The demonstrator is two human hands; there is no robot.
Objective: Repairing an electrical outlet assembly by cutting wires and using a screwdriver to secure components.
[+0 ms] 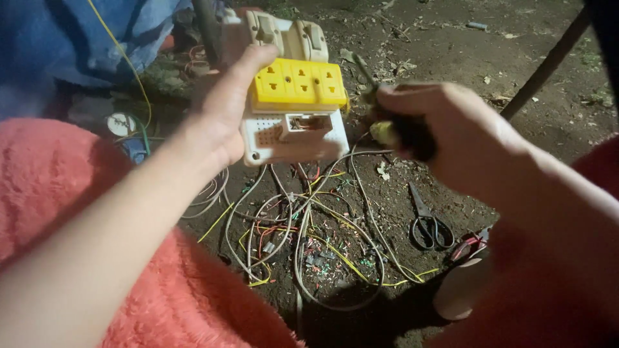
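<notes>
left hand (222,119) grips a white plastic switch board with yellow socket strip (293,96); right hand (445,132) clasps a yellow-and-black-handled screwdriver (393,132) beside it.

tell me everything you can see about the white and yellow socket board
The white plastic board with a yellow three-socket strip is held up above the dirt ground, tilted. Beige switches sit at its far end; below the yellow strip is a rectangular opening and a grid of small holes. The left hand grips its left edge, thumb on the yellow strip. Thin wires hang from its lower edge.
</notes>
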